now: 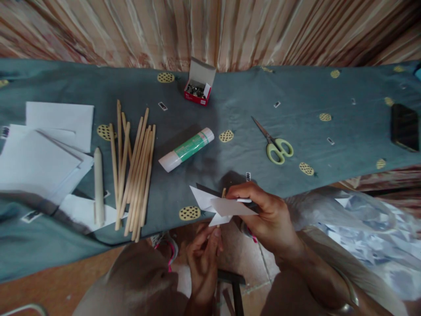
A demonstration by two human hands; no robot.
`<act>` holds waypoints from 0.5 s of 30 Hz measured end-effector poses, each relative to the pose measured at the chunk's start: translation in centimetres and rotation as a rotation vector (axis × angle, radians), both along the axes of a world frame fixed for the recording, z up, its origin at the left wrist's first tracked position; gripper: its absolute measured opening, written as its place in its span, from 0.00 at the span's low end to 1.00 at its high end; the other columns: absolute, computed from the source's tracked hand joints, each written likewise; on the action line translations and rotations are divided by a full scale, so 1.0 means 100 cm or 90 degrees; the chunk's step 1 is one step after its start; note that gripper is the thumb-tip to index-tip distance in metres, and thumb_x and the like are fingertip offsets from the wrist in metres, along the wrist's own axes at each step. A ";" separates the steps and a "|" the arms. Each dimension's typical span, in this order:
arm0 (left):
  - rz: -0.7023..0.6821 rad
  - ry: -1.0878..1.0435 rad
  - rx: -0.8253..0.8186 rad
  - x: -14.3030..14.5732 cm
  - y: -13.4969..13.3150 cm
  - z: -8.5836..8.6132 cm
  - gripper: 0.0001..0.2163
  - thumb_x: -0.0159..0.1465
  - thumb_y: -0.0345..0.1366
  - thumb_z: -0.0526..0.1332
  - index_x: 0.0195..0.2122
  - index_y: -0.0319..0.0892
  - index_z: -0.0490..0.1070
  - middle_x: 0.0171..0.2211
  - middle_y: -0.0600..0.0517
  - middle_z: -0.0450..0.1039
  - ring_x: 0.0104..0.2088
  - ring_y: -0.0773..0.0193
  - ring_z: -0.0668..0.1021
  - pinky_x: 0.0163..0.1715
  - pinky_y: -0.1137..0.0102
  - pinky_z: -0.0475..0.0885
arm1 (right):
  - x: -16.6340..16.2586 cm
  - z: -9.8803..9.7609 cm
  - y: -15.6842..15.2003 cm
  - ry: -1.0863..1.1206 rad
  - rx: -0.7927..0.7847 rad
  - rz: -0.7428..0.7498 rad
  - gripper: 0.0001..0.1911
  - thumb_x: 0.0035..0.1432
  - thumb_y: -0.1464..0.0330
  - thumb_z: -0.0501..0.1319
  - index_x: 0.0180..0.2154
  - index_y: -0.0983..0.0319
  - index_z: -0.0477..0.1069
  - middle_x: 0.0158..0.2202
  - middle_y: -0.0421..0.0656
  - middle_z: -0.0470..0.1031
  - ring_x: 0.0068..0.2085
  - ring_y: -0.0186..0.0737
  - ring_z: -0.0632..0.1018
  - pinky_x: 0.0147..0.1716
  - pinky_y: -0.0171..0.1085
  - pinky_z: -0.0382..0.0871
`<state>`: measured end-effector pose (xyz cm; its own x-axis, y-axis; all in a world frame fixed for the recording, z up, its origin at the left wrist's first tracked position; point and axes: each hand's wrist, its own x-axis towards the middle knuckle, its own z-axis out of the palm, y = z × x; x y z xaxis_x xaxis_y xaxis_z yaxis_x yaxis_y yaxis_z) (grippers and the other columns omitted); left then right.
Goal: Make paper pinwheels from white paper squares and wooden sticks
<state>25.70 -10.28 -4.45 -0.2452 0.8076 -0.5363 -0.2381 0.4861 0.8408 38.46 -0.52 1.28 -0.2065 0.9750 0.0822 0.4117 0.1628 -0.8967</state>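
Note:
A white paper pinwheel (235,207) with pointed folded blades is held over the table's front edge. My right hand (271,219) is closed on its right side, with thumb and fingers around the paper. Below it, my left hand (204,252) pinches a thin wooden stick, of which only short bits show beneath and behind the paper. The blades hide where stick and paper meet. Closest on the table are a glue stick (187,149) with a green label and green-handled scissors (278,149), both lying apart from my hands.
Several wooden sticks (136,175) lie left of centre beside a pale rod (98,186) and white paper sheets (36,162). An opened red box (197,94) of small metal pieces stands at the back. A dark phone (404,127) lies far right, above a plastic bag (368,237) of paper scraps.

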 end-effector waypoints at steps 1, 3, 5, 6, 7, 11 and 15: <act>0.002 -0.002 0.001 0.000 0.001 0.001 0.21 0.62 0.50 0.65 0.19 0.40 0.69 0.20 0.55 0.64 0.22 0.70 0.67 0.24 0.75 0.63 | 0.000 0.000 0.000 0.002 -0.005 -0.003 0.09 0.57 0.76 0.63 0.37 0.57 0.77 0.38 0.39 0.82 0.39 0.36 0.82 0.43 0.33 0.75; -0.002 -0.004 -0.001 -0.001 0.002 0.003 0.21 0.61 0.50 0.65 0.19 0.40 0.69 0.19 0.55 0.63 0.22 0.70 0.66 0.23 0.75 0.62 | -0.001 0.001 0.000 0.008 -0.024 -0.013 0.08 0.56 0.75 0.64 0.37 0.57 0.77 0.37 0.39 0.82 0.39 0.36 0.82 0.42 0.34 0.76; -0.005 0.004 -0.003 -0.001 0.004 0.005 0.21 0.61 0.51 0.65 0.19 0.40 0.70 0.19 0.55 0.63 0.22 0.69 0.66 0.22 0.75 0.61 | -0.002 0.001 0.001 0.017 -0.051 -0.027 0.08 0.56 0.75 0.64 0.36 0.57 0.77 0.37 0.39 0.83 0.38 0.36 0.82 0.41 0.34 0.76; -0.007 0.010 -0.004 -0.001 0.004 0.006 0.21 0.61 0.51 0.65 0.19 0.40 0.70 0.19 0.55 0.63 0.22 0.69 0.66 0.22 0.75 0.61 | -0.002 0.001 0.001 0.024 -0.064 -0.036 0.08 0.55 0.75 0.64 0.35 0.57 0.78 0.36 0.39 0.83 0.38 0.36 0.82 0.41 0.33 0.76; -0.008 0.015 -0.004 -0.001 0.005 0.007 0.21 0.61 0.51 0.65 0.19 0.40 0.70 0.19 0.54 0.63 0.22 0.69 0.66 0.23 0.74 0.62 | -0.003 0.002 0.002 0.034 -0.078 -0.045 0.08 0.55 0.75 0.64 0.35 0.57 0.78 0.36 0.39 0.83 0.38 0.36 0.82 0.40 0.33 0.75; -0.006 0.021 -0.003 -0.001 0.004 0.009 0.21 0.61 0.50 0.65 0.19 0.40 0.71 0.20 0.54 0.64 0.23 0.69 0.66 0.26 0.73 0.64 | -0.006 0.004 0.007 0.083 -0.155 -0.059 0.03 0.55 0.71 0.65 0.34 0.59 0.78 0.32 0.38 0.82 0.33 0.35 0.81 0.34 0.32 0.74; 0.007 0.009 -0.002 -0.001 0.004 0.007 0.20 0.62 0.49 0.65 0.19 0.40 0.71 0.20 0.54 0.64 0.23 0.69 0.67 0.26 0.74 0.63 | -0.007 0.006 0.014 0.145 -0.243 -0.039 0.03 0.54 0.68 0.66 0.33 0.60 0.78 0.29 0.39 0.81 0.29 0.34 0.79 0.30 0.32 0.73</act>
